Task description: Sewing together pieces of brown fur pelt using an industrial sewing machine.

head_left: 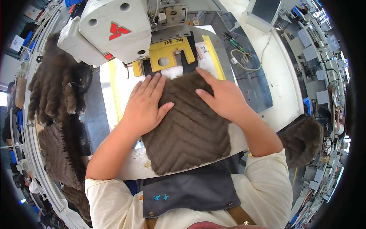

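A brown fur panel [190,129] with chevron ridges lies flat across the near edge of the sewing machine's table, its far edge close to the yellow clamp plate [171,53]. My left hand [146,101] rests flat on the panel's left side, fingers stretched forward to the plate's near edge, thumb on the fur. On the panel's far right corner lies my right hand [221,95], its index finger and thumb spread apart. Neither hand grips anything. The white sewing machine head [114,30] stands just beyond my left hand.
Brown fur pieces [55,84] are piled along the left side, and more fur [303,141] lies at the right. Green-handled tools [233,40] and a coiled cord [246,61] sit at the far right of the table. A control screen [263,11] stands behind them.
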Action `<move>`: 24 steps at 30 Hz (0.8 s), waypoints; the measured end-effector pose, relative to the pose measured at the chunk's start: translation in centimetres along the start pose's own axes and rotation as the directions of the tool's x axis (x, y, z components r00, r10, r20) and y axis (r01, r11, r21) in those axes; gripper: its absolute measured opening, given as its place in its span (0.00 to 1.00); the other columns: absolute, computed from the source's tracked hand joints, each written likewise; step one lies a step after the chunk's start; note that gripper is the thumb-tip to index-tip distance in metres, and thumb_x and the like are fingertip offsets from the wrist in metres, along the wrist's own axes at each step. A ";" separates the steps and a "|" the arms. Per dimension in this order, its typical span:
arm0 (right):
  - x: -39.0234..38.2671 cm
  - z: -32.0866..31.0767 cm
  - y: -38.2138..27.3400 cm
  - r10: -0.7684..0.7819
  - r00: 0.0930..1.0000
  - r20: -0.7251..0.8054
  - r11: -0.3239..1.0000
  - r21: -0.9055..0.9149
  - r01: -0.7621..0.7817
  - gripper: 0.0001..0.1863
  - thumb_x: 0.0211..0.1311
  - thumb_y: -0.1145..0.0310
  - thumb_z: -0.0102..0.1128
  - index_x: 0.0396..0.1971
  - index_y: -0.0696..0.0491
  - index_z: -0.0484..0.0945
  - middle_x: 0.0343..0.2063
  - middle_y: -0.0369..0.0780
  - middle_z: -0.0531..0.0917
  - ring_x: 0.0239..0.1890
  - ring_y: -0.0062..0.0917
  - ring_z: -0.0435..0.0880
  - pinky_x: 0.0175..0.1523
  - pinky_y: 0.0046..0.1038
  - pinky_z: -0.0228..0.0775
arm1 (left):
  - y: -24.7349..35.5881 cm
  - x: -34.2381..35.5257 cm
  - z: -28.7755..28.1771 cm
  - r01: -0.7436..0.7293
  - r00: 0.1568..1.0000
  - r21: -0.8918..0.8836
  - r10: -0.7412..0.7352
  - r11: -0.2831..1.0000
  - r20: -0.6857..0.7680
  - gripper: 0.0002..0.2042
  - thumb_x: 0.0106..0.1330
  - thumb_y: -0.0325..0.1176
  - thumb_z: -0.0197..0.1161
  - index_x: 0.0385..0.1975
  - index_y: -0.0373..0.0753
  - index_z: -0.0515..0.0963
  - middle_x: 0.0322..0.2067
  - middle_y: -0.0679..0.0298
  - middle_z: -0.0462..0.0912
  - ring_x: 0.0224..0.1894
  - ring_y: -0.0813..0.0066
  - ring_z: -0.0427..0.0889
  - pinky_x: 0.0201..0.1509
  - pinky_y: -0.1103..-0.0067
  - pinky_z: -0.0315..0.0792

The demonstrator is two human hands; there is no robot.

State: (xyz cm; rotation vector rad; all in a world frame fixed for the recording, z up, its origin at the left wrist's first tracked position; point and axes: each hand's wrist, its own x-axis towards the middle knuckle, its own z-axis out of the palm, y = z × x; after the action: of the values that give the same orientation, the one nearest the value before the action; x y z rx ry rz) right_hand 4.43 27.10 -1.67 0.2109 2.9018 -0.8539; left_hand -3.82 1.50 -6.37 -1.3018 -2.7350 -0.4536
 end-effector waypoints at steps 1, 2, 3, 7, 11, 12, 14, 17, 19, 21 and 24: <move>0.4 -0.4 -0.4 0.013 0.998 0.058 0.994 -0.108 -0.006 0.32 0.70 0.53 0.61 0.71 0.48 0.69 0.36 0.50 0.88 0.42 0.49 0.87 0.49 0.46 0.78 | -0.1 0.0 0.0 0.005 0.999 -0.008 -0.005 1.000 0.036 0.35 0.74 0.52 0.60 0.73 0.33 0.65 0.72 0.46 0.68 0.75 0.45 0.64 0.79 0.57 0.57; 0.8 -0.3 -0.1 0.015 0.998 0.060 0.993 -0.119 -0.007 0.32 0.70 0.53 0.61 0.71 0.48 0.69 0.36 0.50 0.88 0.42 0.49 0.87 0.49 0.46 0.78 | -0.3 0.0 -0.1 0.012 0.997 -0.017 -0.011 1.000 0.071 0.35 0.75 0.51 0.59 0.75 0.34 0.63 0.73 0.47 0.67 0.77 0.45 0.62 0.80 0.57 0.54; 1.4 0.2 0.5 -0.037 0.995 -0.094 0.992 -0.123 0.025 0.31 0.70 0.52 0.62 0.68 0.51 0.73 0.34 0.51 0.88 0.40 0.49 0.88 0.48 0.45 0.78 | -0.3 -0.1 -0.1 0.015 0.998 -0.028 -0.014 0.999 0.062 0.35 0.75 0.51 0.59 0.75 0.34 0.63 0.73 0.47 0.67 0.77 0.45 0.62 0.80 0.57 0.54; 6.4 -0.3 3.5 0.097 0.987 -0.130 0.977 0.203 -0.069 0.26 0.68 0.51 0.67 0.51 0.61 0.85 0.23 0.42 0.84 0.24 0.31 0.82 0.33 0.34 0.73 | -0.2 0.0 0.0 0.001 0.998 -0.026 0.000 1.000 0.060 0.35 0.76 0.52 0.57 0.74 0.33 0.64 0.73 0.46 0.66 0.77 0.45 0.61 0.81 0.57 0.54; 8.3 -0.4 2.1 0.191 0.972 0.138 0.852 0.468 -0.234 0.18 0.66 0.56 0.71 0.29 0.58 0.86 0.19 0.35 0.77 0.16 0.18 0.71 0.23 0.27 0.62 | -0.5 -0.1 0.3 -0.015 0.999 -0.027 0.016 1.000 0.047 0.34 0.76 0.52 0.57 0.73 0.33 0.65 0.74 0.46 0.66 0.77 0.46 0.62 0.80 0.57 0.54; 8.5 -0.3 1.4 0.207 0.949 0.239 0.793 0.528 -0.306 0.16 0.66 0.59 0.71 0.26 0.55 0.81 0.17 0.33 0.74 0.14 0.16 0.66 0.20 0.25 0.56 | -0.5 -0.2 0.3 -0.007 0.999 -0.037 0.008 0.999 0.041 0.34 0.76 0.52 0.57 0.73 0.33 0.65 0.74 0.46 0.66 0.77 0.46 0.62 0.80 0.57 0.54; 8.7 -0.4 1.0 0.218 0.914 0.342 0.730 0.564 -0.385 0.16 0.66 0.62 0.71 0.22 0.51 0.77 0.15 0.31 0.70 0.12 0.14 0.61 0.17 0.23 0.50 | -0.5 -0.3 0.2 -0.016 0.999 -0.031 0.017 0.999 0.032 0.34 0.75 0.52 0.57 0.73 0.34 0.65 0.73 0.47 0.66 0.77 0.47 0.63 0.80 0.57 0.55; 8.9 -0.3 1.0 0.190 0.842 0.505 0.477 0.702 -0.529 0.17 0.68 0.65 0.69 0.22 0.48 0.71 0.13 0.30 0.66 0.10 0.14 0.59 0.14 0.23 0.49 | -0.8 -0.3 0.4 -0.011 1.000 -0.063 0.012 0.998 0.017 0.34 0.75 0.51 0.58 0.72 0.34 0.66 0.73 0.47 0.67 0.77 0.47 0.63 0.80 0.57 0.55; 8.4 0.2 0.9 0.223 0.847 0.483 0.409 0.742 -0.531 0.12 0.70 0.66 0.66 0.28 0.50 0.74 0.12 0.30 0.66 0.09 0.15 0.58 0.13 0.22 0.48 | -0.9 -0.4 0.4 -0.009 1.000 -0.077 0.009 0.997 0.008 0.34 0.75 0.51 0.58 0.72 0.34 0.66 0.73 0.47 0.67 0.76 0.47 0.64 0.80 0.57 0.55; 8.0 -0.1 0.3 0.221 0.843 0.490 0.429 0.727 -0.536 0.12 0.71 0.66 0.66 0.28 0.50 0.73 0.12 0.30 0.66 0.08 0.15 0.58 0.13 0.22 0.47 | -1.0 -0.4 0.4 -0.009 1.000 -0.092 0.009 0.996 0.000 0.34 0.74 0.51 0.59 0.72 0.34 0.66 0.73 0.47 0.67 0.76 0.48 0.64 0.80 0.57 0.55; 8.2 -0.5 0.9 0.258 0.859 0.442 0.523 0.684 -0.509 0.11 0.71 0.66 0.65 0.30 0.51 0.75 0.14 0.31 0.69 0.10 0.16 0.62 0.14 0.23 0.51 | -1.1 -0.5 0.6 -0.018 1.000 -0.100 0.017 0.995 -0.010 0.34 0.74 0.51 0.59 0.72 0.35 0.66 0.73 0.48 0.67 0.76 0.48 0.64 0.80 0.58 0.55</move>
State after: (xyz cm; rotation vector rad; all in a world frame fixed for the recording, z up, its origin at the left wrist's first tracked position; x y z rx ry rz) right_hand -3.55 29.00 -2.88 0.7083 1.8736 -1.8150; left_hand -4.31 0.68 -7.25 -1.3413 -2.7238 -0.6001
